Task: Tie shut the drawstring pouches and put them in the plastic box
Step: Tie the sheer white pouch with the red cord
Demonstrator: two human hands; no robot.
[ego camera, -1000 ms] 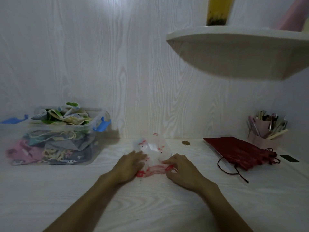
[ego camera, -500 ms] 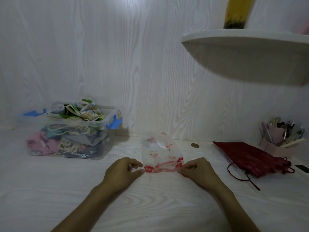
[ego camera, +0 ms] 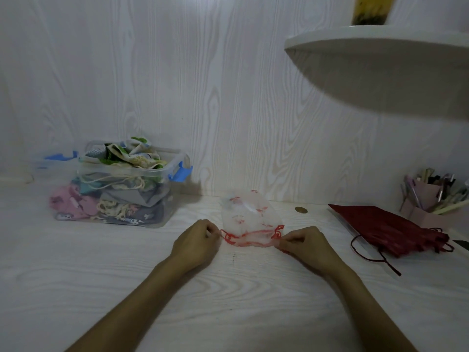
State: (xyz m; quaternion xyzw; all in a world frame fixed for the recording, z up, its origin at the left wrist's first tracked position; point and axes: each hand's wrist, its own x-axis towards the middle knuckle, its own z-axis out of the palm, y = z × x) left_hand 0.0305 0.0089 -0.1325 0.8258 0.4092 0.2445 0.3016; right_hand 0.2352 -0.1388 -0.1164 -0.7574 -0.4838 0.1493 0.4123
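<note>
A sheer white pouch (ego camera: 250, 214) with small red marks lies on the pale wooden desk (ego camera: 228, 288), its mouth toward me. A red drawstring (ego camera: 251, 236) runs along that mouth. My left hand (ego camera: 196, 243) pinches the string's left end and my right hand (ego camera: 305, 246) pinches its right end, one on each side of the pouch. A dark red pouch (ego camera: 388, 228) with loose cords lies to the right. The clear plastic box (ego camera: 119, 184) with blue clips stands at the back left, heaped with several cloth pouches.
A pink holder (ego camera: 431, 199) full of pens stands at the far right against the wall. A white shelf (ego camera: 380, 62) juts out overhead on the right with a yellow object on it. A small round brass cap (ego camera: 301, 210) sits in the desk behind the pouch.
My hands have moved apart from the pouch's mouth to its two sides, each drawing an end of the red drawstring outward. The view has shifted left.
</note>
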